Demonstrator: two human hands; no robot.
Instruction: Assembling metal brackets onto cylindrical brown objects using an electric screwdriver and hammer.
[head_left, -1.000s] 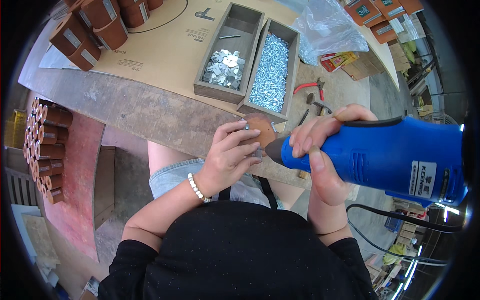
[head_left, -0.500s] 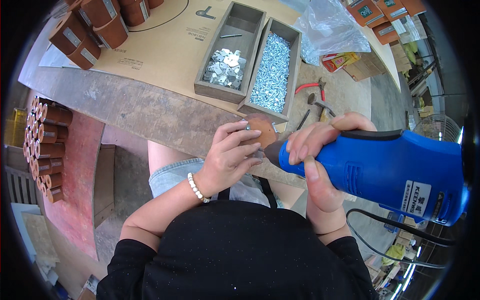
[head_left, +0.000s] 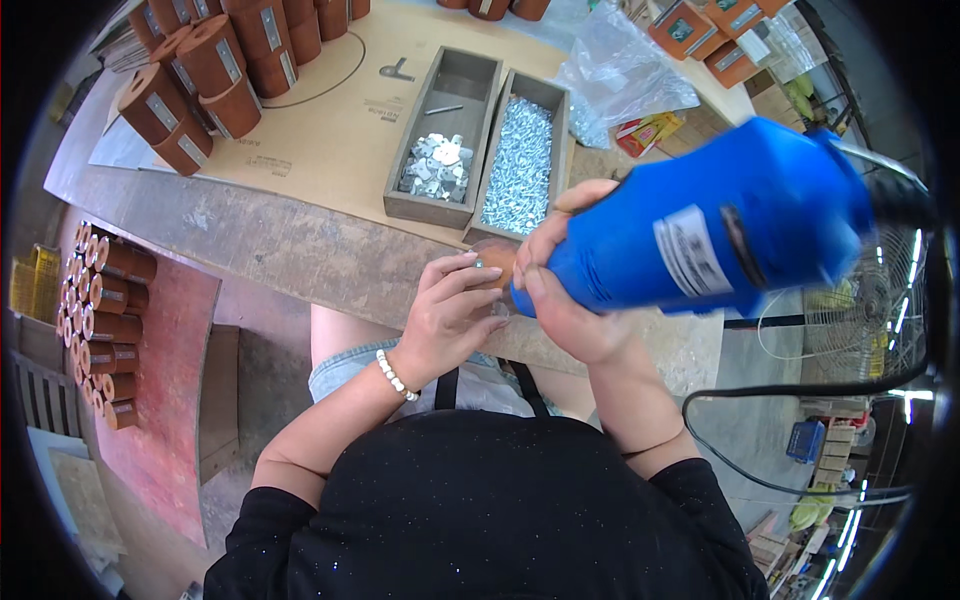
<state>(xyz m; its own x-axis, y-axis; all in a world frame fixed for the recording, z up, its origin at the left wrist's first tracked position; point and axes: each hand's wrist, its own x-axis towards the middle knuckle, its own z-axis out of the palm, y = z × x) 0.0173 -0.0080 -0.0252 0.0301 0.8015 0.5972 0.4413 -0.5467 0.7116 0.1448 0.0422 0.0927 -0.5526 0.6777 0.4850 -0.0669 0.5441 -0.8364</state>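
Observation:
My left hand (head_left: 447, 312) is closed around a reddish-brown round piece (head_left: 497, 255) at the bench's near edge, its fingers lying over the near side. A bracelet of pale beads (head_left: 390, 376) circles that wrist. In my right hand (head_left: 580, 305) is a blue corded electric screwdriver (head_left: 655, 235), gripped round its front part. The tool's nose points left toward the brown piece, close to my left fingers. Its tip is hidden, so I cannot tell whether it touches. Motion blurs the rear of the tool.
Beyond my hands stand two wooden trays, one with small metal plates (head_left: 437, 165), the other with screws (head_left: 520, 150). Brown cylinders with metal strips (head_left: 215, 65) are stacked at the far left, more (head_left: 105, 330) lower left. A clear plastic bag (head_left: 630, 75) lies right. A black cord (head_left: 700, 440) loops rightward.
The screwdriver has swung up at its rear, and its nose has shifted left with my right hand. My left hand keeps its hold on the brown piece. The whole view has shifted slightly.

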